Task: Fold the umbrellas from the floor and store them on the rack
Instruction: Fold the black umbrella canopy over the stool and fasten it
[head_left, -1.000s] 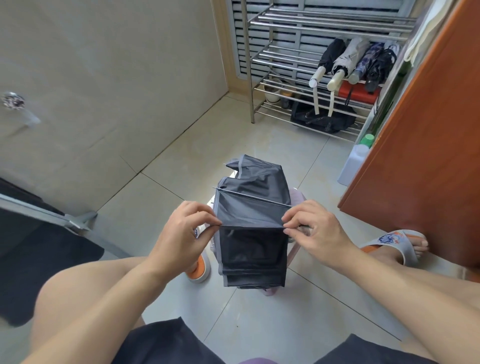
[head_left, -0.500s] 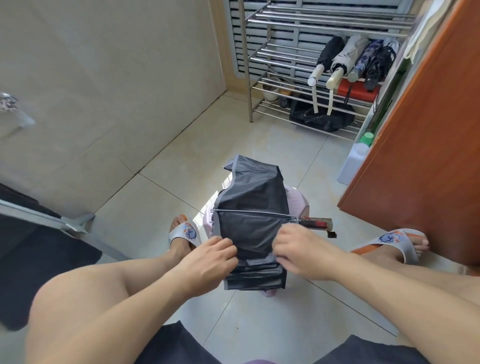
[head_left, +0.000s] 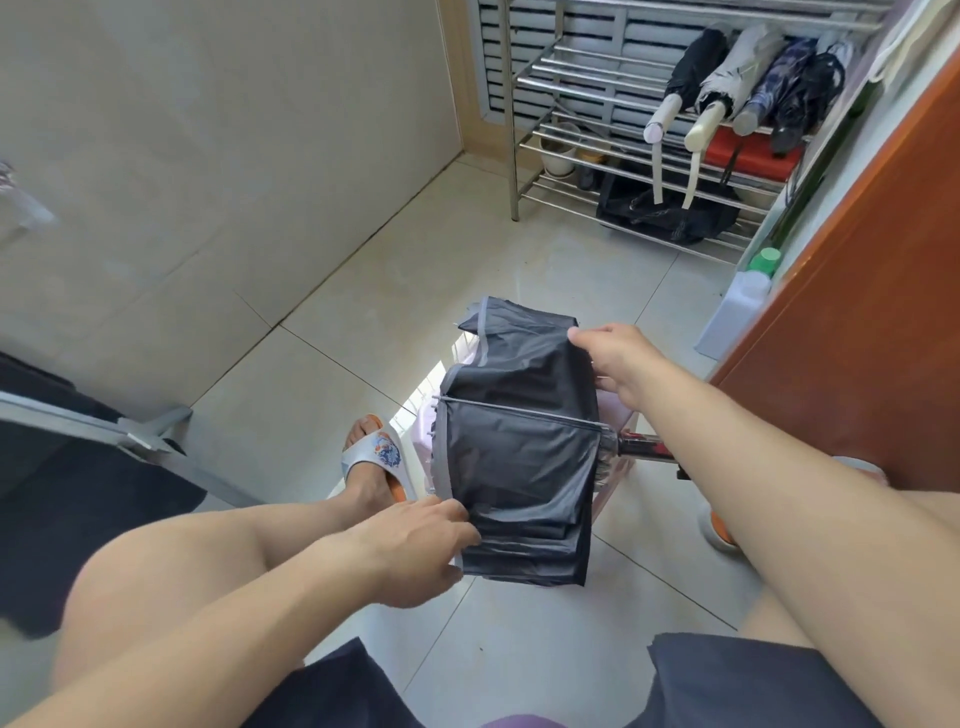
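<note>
Pleating of a dark umbrella (head_left: 519, 447) over the floor (head_left: 395, 291), seen from the head camera. Compared with the view a second earlier, when both hands pinched one rib between them at the middle of the canopy, the hands have parted: the left hand (head_left: 410, 551) has dropped to the near lower corner, its fingers (head_left: 457, 519) closed on the stacked pleats, while the right hand (head_left: 618, 364) has moved out to the far upper edge, its fingers curled shut around the next loose panel. The canopy thus spans the gap between the two sets of fingers, with one exposed rib (head_left: 519, 413) crossing it about midway and the handle (head_left: 641, 448) projecting below the right forearm. The change suggests that one fold has been laid and the next flap is being gathered; the loose grey-trimmed panel just beyond the right fingers remains unfolded, so the bundle is probably not ready for wrapping. Far beyond both hands, the rack (head_left: 623, 130) already carries four folded umbrellas (head_left: 748, 93) side by side on a middle shelf. A pale object, partly hidden, lies directly beneath the canopy; what it is cannot be told.
</note>
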